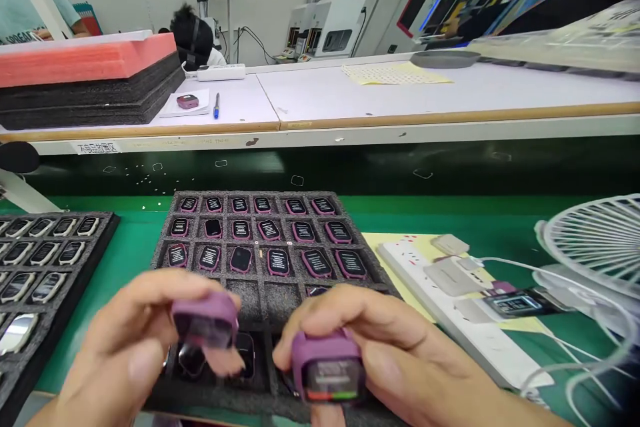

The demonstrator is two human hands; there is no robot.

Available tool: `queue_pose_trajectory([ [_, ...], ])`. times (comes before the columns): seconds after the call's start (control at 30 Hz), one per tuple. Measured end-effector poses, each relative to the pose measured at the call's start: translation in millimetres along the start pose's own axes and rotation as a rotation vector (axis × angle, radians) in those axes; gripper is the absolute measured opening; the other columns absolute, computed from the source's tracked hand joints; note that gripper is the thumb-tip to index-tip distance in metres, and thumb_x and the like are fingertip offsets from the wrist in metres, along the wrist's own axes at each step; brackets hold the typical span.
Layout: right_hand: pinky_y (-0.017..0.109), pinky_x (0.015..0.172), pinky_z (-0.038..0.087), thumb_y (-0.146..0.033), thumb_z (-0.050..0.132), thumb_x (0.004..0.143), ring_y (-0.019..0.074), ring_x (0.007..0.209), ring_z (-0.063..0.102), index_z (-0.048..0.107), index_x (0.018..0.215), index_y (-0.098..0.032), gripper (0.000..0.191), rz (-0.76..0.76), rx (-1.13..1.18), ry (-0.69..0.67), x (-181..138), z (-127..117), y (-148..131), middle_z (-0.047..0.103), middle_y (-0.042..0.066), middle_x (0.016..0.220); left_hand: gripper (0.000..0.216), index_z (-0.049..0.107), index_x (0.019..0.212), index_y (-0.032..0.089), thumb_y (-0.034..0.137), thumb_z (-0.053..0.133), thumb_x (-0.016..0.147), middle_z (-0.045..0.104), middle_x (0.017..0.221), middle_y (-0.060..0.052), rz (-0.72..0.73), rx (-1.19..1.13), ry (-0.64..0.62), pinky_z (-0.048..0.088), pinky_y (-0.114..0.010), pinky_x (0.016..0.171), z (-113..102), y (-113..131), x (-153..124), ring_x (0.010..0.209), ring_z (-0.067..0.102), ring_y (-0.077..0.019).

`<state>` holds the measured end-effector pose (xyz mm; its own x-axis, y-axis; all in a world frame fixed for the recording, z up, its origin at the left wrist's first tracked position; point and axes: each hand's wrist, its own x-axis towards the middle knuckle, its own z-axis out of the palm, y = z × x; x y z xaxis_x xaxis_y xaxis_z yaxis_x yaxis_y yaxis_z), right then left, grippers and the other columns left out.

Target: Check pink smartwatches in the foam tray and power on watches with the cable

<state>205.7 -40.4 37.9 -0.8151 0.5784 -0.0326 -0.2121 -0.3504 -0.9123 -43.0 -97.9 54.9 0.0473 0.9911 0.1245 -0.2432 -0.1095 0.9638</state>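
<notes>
My left hand (125, 340) is closed on a purple watch body (206, 320), pinched between thumb and fingers. My right hand (385, 353) grips a second purple watch body (327, 367) whose screen faces me with a lit strip along its lower edge. Both hands hover over the near edge of a dark foam tray (260, 300). The tray's far rows hold several purple watch bodies (270, 230) in square pockets. Some near pockets are bare.
A second foam tray (45, 260) with silver-rimmed watch bodies lies at the left. A white power strip (450, 307) with plugs, cables and a charging device sits at the right, beside a white fan (595, 240). Behind runs a white bench with stacked foam (90, 77). Other people work beyond.
</notes>
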Motion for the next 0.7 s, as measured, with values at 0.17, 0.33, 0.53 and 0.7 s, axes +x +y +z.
queue_pose_trajectory([
  [0.17, 0.030, 0.066, 0.055, -0.051, 0.066, 0.087, 0.0164, 0.068, 0.072, 0.066, 0.101, -0.023, 0.031, -0.007, 0.066, -0.035, 0.6, 2.1, -1.9, 0.072, 0.012, 0.104, 0.028, 0.069, 0.111, 0.026, 0.036, 0.065, 0.086, 0.072, 0.104, -0.006, -0.043, -0.093, 0.011, 0.061, -0.038, 0.069, -5.4, -26.1, 39.3, 0.072, 0.072, -0.0226],
  [0.33, 0.032, 0.058, 0.053, -0.048, 0.069, 0.084, 0.0169, 0.059, 0.068, 0.065, 0.109, -0.022, 0.036, -0.135, 0.199, 0.289, 41.1, -19.2, 11.8, 0.072, 0.010, 0.101, 0.032, 0.062, 0.116, 0.020, 0.033, 0.060, 0.087, 0.070, 0.084, -0.004, -0.151, -0.102, 0.064, 0.057, -0.033, 0.065, -0.9, -58.8, 63.5, 0.067, 0.071, -0.0199],
  [0.53, 0.030, 0.065, 0.054, -0.033, 0.063, 0.089, 0.0172, 0.071, 0.069, 0.063, 0.112, -0.021, 0.027, -0.054, 0.342, 0.448, 71.9, -49.7, 36.6, 0.072, 0.008, 0.098, 0.048, 0.056, 0.126, 0.022, 0.024, 0.064, 0.079, 0.065, 0.112, -0.005, -0.212, 0.020, 0.156, 0.053, -0.028, 0.066, -5.1, -79.5, 71.7, 0.068, 0.069, -0.0128],
  [0.7, 0.026, 0.061, 0.051, -0.014, 0.071, 0.076, 0.0144, 0.069, 0.069, 0.061, 0.114, -0.022, 0.041, -0.076, 0.231, 0.395, 66.5, -45.5, 41.5, 0.072, 0.006, 0.105, 0.057, 0.053, 0.129, 0.021, 0.021, 0.066, 0.074, 0.065, 0.112, -0.005, -0.218, 0.080, 0.132, 0.050, -0.024, 0.060, -6.0, -81.6, 71.7, 0.066, 0.067, -0.0113],
])
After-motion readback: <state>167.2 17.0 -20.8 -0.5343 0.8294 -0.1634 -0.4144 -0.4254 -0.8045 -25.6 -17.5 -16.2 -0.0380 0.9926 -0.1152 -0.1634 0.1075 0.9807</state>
